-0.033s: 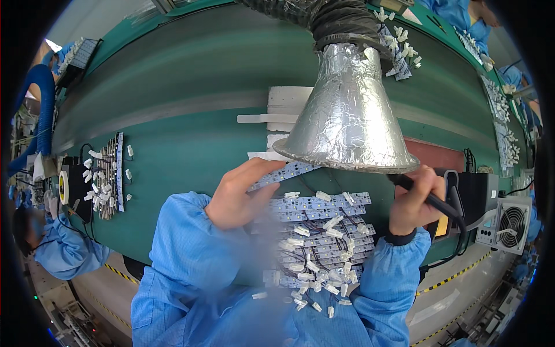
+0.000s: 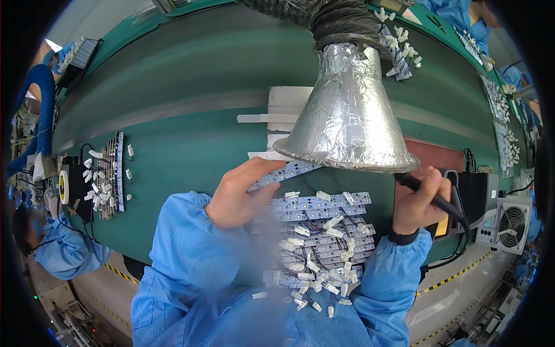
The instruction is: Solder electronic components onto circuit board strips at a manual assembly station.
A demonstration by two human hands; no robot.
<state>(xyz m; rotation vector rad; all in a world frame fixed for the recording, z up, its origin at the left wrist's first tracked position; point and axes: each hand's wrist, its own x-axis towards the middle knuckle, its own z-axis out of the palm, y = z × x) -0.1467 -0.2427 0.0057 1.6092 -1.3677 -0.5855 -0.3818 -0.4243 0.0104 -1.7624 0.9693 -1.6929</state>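
Observation:
My left hand (image 2: pixel 240 194) is closed on the near end of a white LED circuit board strip (image 2: pixel 292 172), pinched between thumb and fingers. The strip's far end runs under the rim of a foil-covered fume hood (image 2: pixel 352 115). In my right hand (image 2: pixel 423 202) is a soldering iron (image 2: pixel 409 182) with a black handle and a thick cable; its tip is hidden behind the hood's rim. Between my forearms lies a stack of LED strips (image 2: pixel 324 205) in rows, with black wires and white connectors (image 2: pixel 312 266) hanging over them. A blur covers part of the stack's left side.
A second group of LED strips (image 2: pixel 120 173) stands at the left. At the right are a black box (image 2: pixel 477 194), a fan unit (image 2: pixel 511 225) and a reddish mat (image 2: pixel 433 156). A black hose (image 2: pixel 347 23) feeds the hood. Co-workers in blue sleeves (image 2: pixel 66 248) sit around.
My right hand has shifted slightly to the right with the soldering iron. The left hand and its strip have stayed in place.

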